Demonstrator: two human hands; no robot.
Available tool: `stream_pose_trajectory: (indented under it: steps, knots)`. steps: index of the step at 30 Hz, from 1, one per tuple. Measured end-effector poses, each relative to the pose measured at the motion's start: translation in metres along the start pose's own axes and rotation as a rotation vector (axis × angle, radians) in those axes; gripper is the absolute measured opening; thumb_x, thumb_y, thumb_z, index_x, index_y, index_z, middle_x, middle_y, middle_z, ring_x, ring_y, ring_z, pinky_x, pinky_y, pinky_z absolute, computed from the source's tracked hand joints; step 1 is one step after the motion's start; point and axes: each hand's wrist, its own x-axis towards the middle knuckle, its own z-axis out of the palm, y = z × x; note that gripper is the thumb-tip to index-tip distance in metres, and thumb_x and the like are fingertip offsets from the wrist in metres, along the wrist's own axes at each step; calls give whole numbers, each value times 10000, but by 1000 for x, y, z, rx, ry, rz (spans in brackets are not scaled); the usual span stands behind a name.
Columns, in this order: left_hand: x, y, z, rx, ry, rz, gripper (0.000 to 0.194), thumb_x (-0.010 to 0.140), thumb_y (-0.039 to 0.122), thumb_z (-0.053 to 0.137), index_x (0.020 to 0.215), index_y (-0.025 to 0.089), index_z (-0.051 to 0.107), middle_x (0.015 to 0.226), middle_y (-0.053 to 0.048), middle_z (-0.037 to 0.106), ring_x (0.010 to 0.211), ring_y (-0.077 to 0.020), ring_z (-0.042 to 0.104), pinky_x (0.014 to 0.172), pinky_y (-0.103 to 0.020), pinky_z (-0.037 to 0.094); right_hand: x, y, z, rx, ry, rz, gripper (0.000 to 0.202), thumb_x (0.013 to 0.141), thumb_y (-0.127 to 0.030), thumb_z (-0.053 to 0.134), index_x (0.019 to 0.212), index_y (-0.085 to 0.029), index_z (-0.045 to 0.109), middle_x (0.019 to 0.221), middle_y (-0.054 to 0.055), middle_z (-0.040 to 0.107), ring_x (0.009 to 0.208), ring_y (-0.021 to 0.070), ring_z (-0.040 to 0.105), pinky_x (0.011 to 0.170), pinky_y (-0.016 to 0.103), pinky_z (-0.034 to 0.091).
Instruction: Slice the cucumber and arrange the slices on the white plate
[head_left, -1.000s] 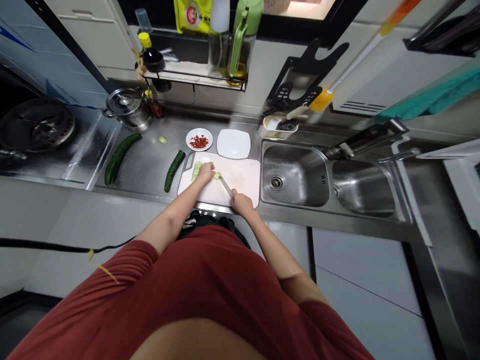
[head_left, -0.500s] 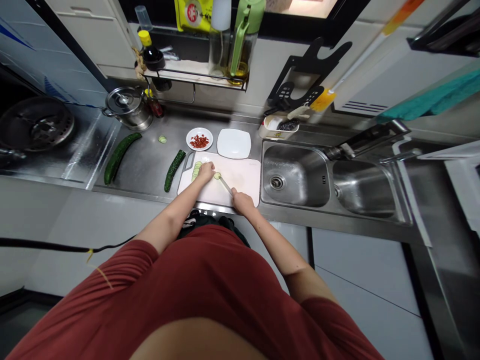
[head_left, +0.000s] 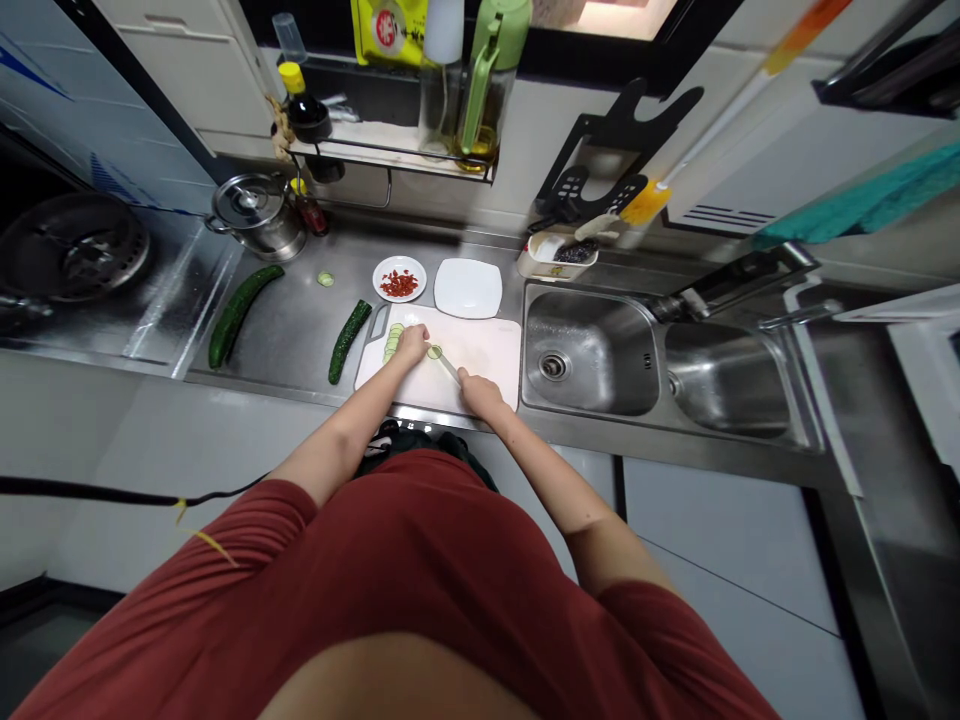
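Observation:
My right hand (head_left: 482, 393) grips the handle of a kitchen knife (head_left: 451, 369), whose blade points up and left over the white cutting board (head_left: 491, 345). A round cucumber slice (head_left: 435, 352) lies at the blade's tip. Just left of it, my left hand (head_left: 412, 345) is closed with curled fingers over the board; what is in them, if anything, is hidden. Against that hand's left side lies an overlapping row of pale green cucumber slices (head_left: 392, 342). Left of the board rests a dark green cucumber piece (head_left: 349, 342).
Behind the board stand a plate of chopped red chili (head_left: 381, 289) and a white square plate (head_left: 468, 288). A long cucumber (head_left: 241, 317) and a cucumber end (head_left: 325, 279) lie left. The sink (head_left: 600, 345) borders the right; a steel pot (head_left: 259, 220) stands back left.
My right hand has shifted slightly left and away from me with the knife. My left hand and the slices look nearly the same.

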Motion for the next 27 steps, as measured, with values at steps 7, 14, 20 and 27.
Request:
stream_pose_trajectory:
  steps: [7,14,20,27]
  knots:
    - [0,2,-2,13,-12,-18,166,762,202,667,923,226,638,961,-33,674,930,-181,582,822,-272,412,1,-2,-2,9,-8,4,346,925,-107,328,1258,-158,408,1053,161,664,971,261,650,783,342,487]
    - [-3,4,-5,22,-18,-21,167,768,188,649,928,233,636,966,-35,676,942,-187,581,826,-275,417,-8,2,5,18,-26,28,355,922,-133,363,1274,-165,390,1047,154,668,972,257,651,792,338,480]
    - [-3,5,-5,8,-28,-51,168,770,205,661,932,243,638,972,-29,676,956,-186,579,841,-270,420,-19,7,8,1,-71,40,336,941,-178,368,1277,-170,379,1034,159,668,959,265,653,777,343,479]
    - [-4,5,-5,4,-30,-46,167,775,196,648,938,232,639,980,-40,676,949,-191,587,829,-277,423,-15,5,6,1,-57,24,348,933,-152,368,1281,-164,380,1038,156,670,966,265,654,780,341,481]
